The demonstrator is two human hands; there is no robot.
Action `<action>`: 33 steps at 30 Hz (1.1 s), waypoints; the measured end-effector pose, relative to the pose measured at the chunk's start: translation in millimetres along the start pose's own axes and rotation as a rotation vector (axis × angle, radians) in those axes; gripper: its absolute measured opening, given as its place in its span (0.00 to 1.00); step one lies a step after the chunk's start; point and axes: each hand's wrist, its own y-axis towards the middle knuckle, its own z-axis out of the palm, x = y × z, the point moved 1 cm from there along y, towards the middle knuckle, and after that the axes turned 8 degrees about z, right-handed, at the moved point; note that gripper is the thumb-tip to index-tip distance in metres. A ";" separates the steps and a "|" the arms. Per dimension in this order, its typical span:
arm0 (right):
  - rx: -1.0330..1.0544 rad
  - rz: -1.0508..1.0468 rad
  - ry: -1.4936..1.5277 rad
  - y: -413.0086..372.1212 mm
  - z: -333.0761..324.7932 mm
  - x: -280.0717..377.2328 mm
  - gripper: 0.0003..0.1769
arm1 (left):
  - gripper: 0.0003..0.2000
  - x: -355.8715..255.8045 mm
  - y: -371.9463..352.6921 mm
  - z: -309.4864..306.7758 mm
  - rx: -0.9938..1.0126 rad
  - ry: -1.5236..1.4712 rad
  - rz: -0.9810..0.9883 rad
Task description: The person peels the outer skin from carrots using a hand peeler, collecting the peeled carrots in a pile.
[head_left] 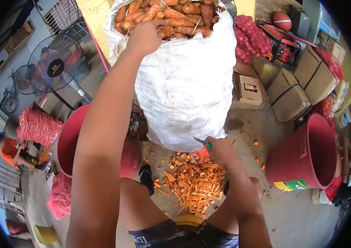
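Note:
A tall white woven sack (183, 87) stands in front of me, its top full of unpeeled carrots (183, 20). My left hand (144, 38) reaches over the sack's near left rim, with its fingers closed around the end of a carrot (167, 31); the thumb is hidden. Low by the sack's base, my right hand (222, 151) grips a knife (200, 141) with a green handle, the blade pointing up and left. Beneath that hand, between my legs, lies a pile of orange carrot peelings and cut ends (192, 184) on the floor.
Red tubs stand at my left (66, 140) and right (272, 161). Cardboard boxes (289, 95) and red mesh sacks (250, 39) are at the back right. A fan (55, 67) stands back left, near a seated person in orange (10, 151) beside another mesh sack (39, 126).

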 end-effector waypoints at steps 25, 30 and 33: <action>-0.269 -0.243 0.236 -35.7 21.2 -2.1 0.12 | 0.21 -70.5 -209.0 -32.2 -0.101 -1.606 -0.492; -0.284 -0.261 0.264 -54.3 31.8 28.0 0.15 | 0.23 -96.4 -339.5 23.0 -0.013 -1.741 -0.993; -0.249 -0.251 0.142 -60.8 35.7 44.5 0.15 | 0.22 -101.6 -390.3 45.9 0.074 -1.711 -1.159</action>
